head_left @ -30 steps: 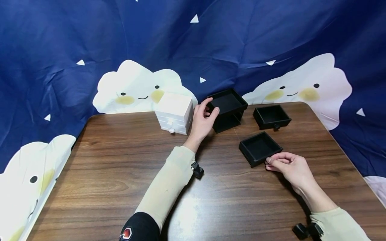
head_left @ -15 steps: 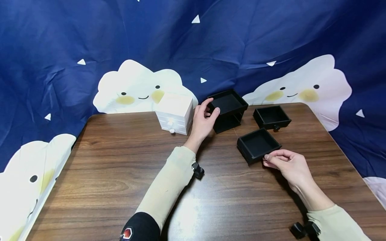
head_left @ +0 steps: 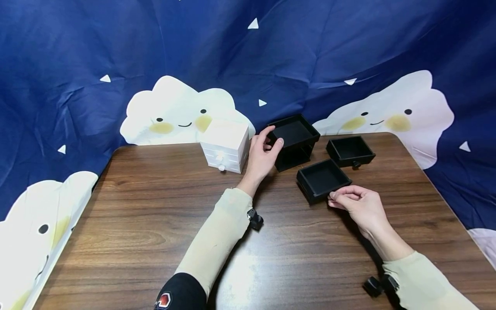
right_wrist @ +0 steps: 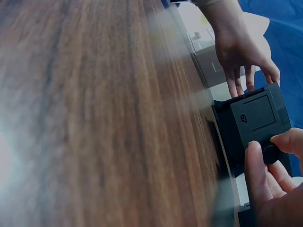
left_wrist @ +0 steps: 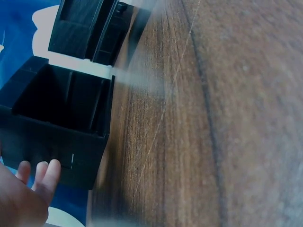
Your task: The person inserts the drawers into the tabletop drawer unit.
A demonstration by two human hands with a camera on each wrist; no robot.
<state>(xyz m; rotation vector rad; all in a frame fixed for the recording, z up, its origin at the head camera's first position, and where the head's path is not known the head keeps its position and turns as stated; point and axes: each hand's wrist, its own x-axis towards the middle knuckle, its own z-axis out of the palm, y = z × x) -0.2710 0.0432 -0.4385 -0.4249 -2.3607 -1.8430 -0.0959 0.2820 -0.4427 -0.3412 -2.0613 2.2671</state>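
My left hand (head_left: pixel 261 153) touches the left side of a small black drawer cabinet (head_left: pixel 292 133), whose front is open onto a hollow inside. In the left wrist view, several fingertips lie flat against the cabinet's side wall (left_wrist: pixel 83 165). Thumb and forefinger of my right hand (head_left: pixel 360 209) pinch the round knob (right_wrist: pixel 271 153) of a black drawer (head_left: pixel 323 178). This drawer is empty, sits in front of the cabinet and slightly right of it, and its far end points toward the opening. The right wrist view shows its front panel (right_wrist: pixel 258 113), with a small mark on it.
A second black drawer (head_left: pixel 350 150) with a knob rests on the brown wooden table (head_left: pixel 155 228), right of the cabinet. Left of my left hand stands a white drawer cabinet (head_left: pixel 224 146) with knobs. A blue curtain (head_left: pixel 290 51) with cloud prints hangs behind the table.
My right hand has moved the pinched drawer leftward and toward the back, closer to the black cabinet. My left hand has stayed at the cabinet's side.
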